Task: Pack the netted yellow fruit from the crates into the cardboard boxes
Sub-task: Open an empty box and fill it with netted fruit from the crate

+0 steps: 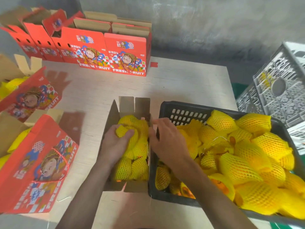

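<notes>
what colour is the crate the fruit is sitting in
Black crate, with slotted walls; the head view, the only one, shows it.

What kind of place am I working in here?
Probably a small fruit packing room, not a shop. A black crate heaped with netted fruit sits on a plywood table, printed "FRESH FRUIT" boxes stand along a bare concrete wall, and grey crates are stacked at right.

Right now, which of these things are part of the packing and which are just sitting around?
In use:
- left hand gripping a netted fruit
- right hand at the box's edge
- open cardboard box, nearly full
- black crate of netted fruit

Lying about:
- red boxes by the wall
- grey crates, right
- red paper scrap
</notes>
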### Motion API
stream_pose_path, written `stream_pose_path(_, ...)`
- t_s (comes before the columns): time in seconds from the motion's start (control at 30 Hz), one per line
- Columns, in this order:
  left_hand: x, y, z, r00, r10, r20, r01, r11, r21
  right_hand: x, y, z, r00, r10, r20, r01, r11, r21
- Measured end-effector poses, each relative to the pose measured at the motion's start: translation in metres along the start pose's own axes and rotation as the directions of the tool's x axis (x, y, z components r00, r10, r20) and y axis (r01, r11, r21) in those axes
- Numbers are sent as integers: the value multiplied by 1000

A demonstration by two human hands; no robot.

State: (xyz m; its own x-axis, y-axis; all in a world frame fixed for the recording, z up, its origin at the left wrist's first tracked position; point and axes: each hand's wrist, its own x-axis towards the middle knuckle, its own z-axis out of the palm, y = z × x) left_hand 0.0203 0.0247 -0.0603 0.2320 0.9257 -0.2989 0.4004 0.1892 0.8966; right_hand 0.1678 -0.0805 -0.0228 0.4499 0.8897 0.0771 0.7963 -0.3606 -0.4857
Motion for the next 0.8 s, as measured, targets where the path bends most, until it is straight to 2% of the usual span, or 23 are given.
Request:
stream_pose_path(0.03, -1, -4, 5, 988, 153, -12, -145, 961, 234, -1, 19, -3, 997, 69, -38, -74, 981, -182)
stream_pose_path(0.07, -2, -8, 10, 958, 286, 36, -276, 871, 406, -2, 38, -4, 987, 157, -31, -157, 921, -356)
stream_pose_path(0.13, 1, -20, 18, 896, 420, 145, -418, 683, 599, -5, 71, 0, 937, 333, 103, -230, 811, -537)
stream_pose_path(0.17, 3, -25, 20, 892, 421, 162, -416, 627, 659, -6, 83, 5, 905, 363, 222, -202, 826, -527)
stream_pose_path(0.23, 6, -32, 23, 909, 371, 190, -371, 510, 776, -4, 96, 20, 846, 318, 427, -135, 903, -407)
stream_pose_path(0.3, 3, -38, 26, 886, 384, 259, -395, 334, 856, 3, 98, 41, 838, 261, 480, -64, 919, -388)
stream_pose_path(0.33, 0, -42, 27, 863, 415, 289, -431, 306, 849, 6, 96, 51, 838, 250, 486, -40, 915, -402)
stream_pose_path(0.37, -4, -45, 27, 847, 442, 294, -464, 349, 814, 7, 94, 62, 834, 252, 491, -27, 907, -420)
stream_pose_path(0.47, -10, -51, 21, 854, 462, 238, -504, 625, 597, 7, 98, 89, 856, 261, 447, -11, 873, -488)
stream_pose_path(0.5, -11, -53, 18, 856, 464, 227, -506, 667, 547, 8, 101, 93, 866, 260, 428, -20, 872, -489)
stream_pose_path(0.57, -13, -57, 14, 858, 471, 203, -505, 707, 495, 11, 105, 95, 884, 251, 393, -50, 889, -455)
stream_pose_path(0.63, -14, -59, 12, 859, 483, 170, -496, 704, 509, 14, 103, 91, 915, 251, 316, -104, 903, -417)
stream_pose_path(0.73, -15, -57, 14, 842, 509, 178, -506, 630, 589, 13, 93, 72, 948, 305, 90, -264, 912, -313)
stream_pose_path(0.8, -17, -50, 14, 850, 506, 145, -498, 684, 533, 9, 84, 49, 939, 332, -87, -341, 932, -123)
